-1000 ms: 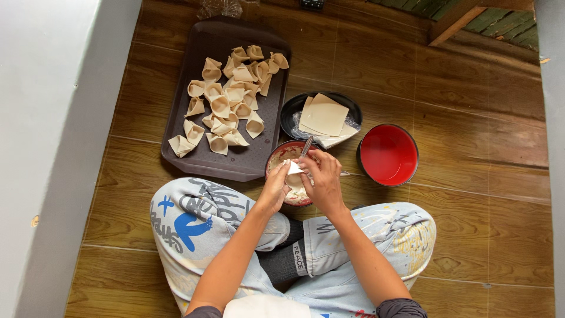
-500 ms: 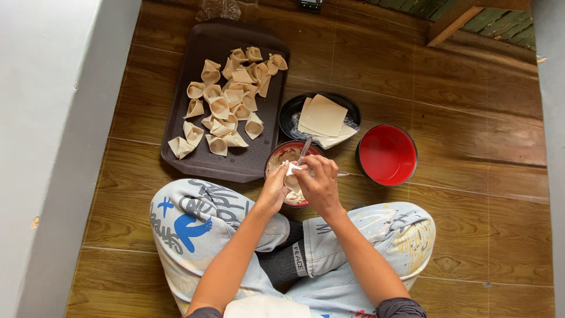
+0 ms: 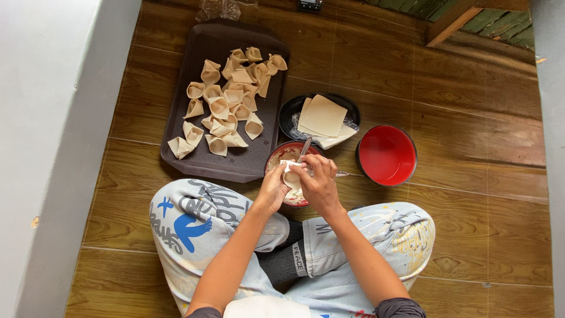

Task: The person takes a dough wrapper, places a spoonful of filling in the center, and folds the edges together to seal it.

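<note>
At nine o'clock from the hands, a dark brown tray (image 3: 203, 159) lies on the wooden floor (image 3: 471, 235), carrying a loose heap of folded wonton dumplings (image 3: 226, 103), pale and pinched into little pouches.

Just at five o'clock of the tray stands a small bowl of filling (image 3: 276, 159), red-rimmed, with a metal spoon (image 3: 304, 148) leaning in it. Over this bowl the left hand (image 3: 272, 189) and the right hand (image 3: 319, 185) meet, and between them sits the wonton wrapper (image 3: 291, 174), a pale square of dough partly gathered up. The fingers (image 3: 306, 172) of both hands are curled in and pinching the wrapper's edges; the left supports it from below and beside, the right closes over it from the three o'clock side.

The wrapper looks thin, very light and limp, so it likely sags without a palm or fingers beneath it. It probably tears easily if pulled, and wet filling may make it slippery and sticky. The safest hold seems to be at the dry corners and rim, with gentle pressure, keeping the filled middle cradled.

At twelve o'clock from the hands, a black plate (image 3: 292, 109) holds a stack of flat square wrappers (image 3: 322, 118). At two o'clock, well to the right, an empty red bowl (image 3: 386, 155) rests on the floor. The person sits cross-legged in printed light trousers (image 3: 188, 215).
</note>
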